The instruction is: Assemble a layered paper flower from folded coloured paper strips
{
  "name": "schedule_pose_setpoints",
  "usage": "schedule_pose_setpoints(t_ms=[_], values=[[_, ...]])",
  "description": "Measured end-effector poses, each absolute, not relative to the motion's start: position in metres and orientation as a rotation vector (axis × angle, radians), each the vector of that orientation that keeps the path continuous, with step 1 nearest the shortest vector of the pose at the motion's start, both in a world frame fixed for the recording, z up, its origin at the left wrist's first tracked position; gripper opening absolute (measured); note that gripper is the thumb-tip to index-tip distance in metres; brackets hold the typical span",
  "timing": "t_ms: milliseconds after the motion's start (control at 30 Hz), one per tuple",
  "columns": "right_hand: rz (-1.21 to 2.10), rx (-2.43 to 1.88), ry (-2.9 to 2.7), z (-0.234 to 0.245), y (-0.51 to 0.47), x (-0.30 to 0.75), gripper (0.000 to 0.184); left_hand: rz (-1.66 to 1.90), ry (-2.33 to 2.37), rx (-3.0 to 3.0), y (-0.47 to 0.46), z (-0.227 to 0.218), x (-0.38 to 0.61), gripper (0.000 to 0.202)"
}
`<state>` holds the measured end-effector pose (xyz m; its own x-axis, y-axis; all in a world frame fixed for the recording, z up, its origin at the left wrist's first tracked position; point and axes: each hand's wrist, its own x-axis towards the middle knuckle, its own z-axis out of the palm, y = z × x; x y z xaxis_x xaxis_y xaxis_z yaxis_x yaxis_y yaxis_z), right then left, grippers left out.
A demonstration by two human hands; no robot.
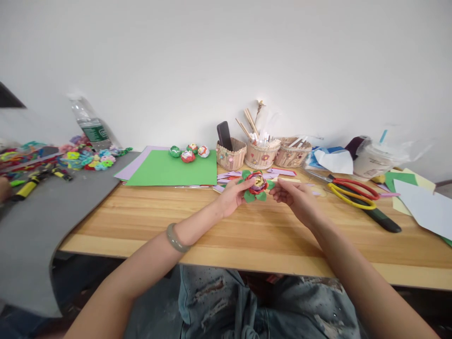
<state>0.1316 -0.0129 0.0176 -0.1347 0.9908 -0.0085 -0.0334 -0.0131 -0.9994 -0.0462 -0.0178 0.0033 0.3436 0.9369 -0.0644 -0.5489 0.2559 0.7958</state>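
Above the wooden table (219, 235), my left hand (233, 195) grips a paper flower (257, 183) by its left side. The flower has a yellow middle, red and purple petals, and green outer leaves spread around it. My right hand (291, 193) is at the flower's right side, thumb and forefinger pinched on a green leaf there. Its other fingers are curled in. Behind the flower, purple and red paper strips (282, 173) lie on the table.
Several finished paper flowers (188, 156) sit on green paper (176, 172). Woven baskets (231, 155) with sticks and a phone line the wall. At right lie scissors (353, 188), pliers (381, 219), a drink cup (372, 157) and white paper (427, 202). A bottle (93, 129) and another person's hand (4, 189) are at left.
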Motion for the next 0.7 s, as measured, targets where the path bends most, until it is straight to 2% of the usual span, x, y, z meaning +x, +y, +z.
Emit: schedule_pose_setpoints(t_ms=[400,533,700], values=[[1.188,-1.177,-1.380,0.0232,-0.0163,0.1288,0.027,1.100,0.624,0.775,-0.0173,0.0023,-0.0461,0.028],[1.216,-1.183,-1.388,0.0210,-0.0155,0.1306,0.031,1.096,0.622,0.766,-0.0174,0.0027,-0.0462,0.027],[1.255,-1.176,-1.415,0.0205,-0.0155,0.1330,0.026,1.098,0.610,0.746,-0.0173,0.0035,-0.0460,0.023]])
